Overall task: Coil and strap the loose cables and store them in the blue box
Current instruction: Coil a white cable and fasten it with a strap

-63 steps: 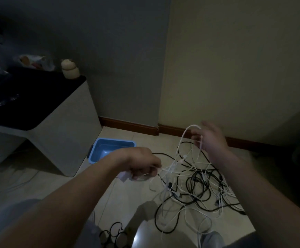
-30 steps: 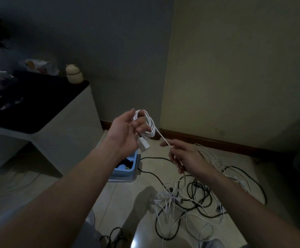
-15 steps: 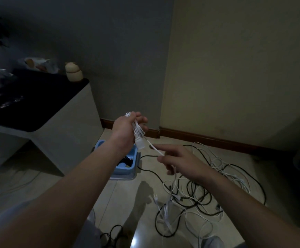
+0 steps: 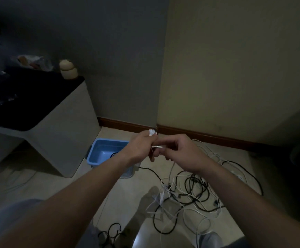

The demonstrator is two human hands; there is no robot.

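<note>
My left hand (image 4: pixel 142 146) grips a small coil of white cable (image 4: pixel 152 132), whose loops stick out above the fist. My right hand (image 4: pixel 179 151) meets it from the right and pinches a strand of the same white cable (image 4: pixel 157 146) between thumb and fingers. From there the cable hangs down to a tangle of black and white cables (image 4: pixel 190 192) on the floor. The blue box (image 4: pixel 101 151) stands on the floor behind my left forearm, with something dark inside.
A white cabinet with a black top (image 4: pixel 38 108) stands left of the box. Walls and a brown skirting board (image 4: pixel 208 136) close the corner behind. A small black cable (image 4: pixel 109 233) lies near the bottom edge, by my knees.
My hands have come together over the floor. The left hand has lowered with the coil, and the right hand has risen from the hanging strand to pinch the cable at the coil.
</note>
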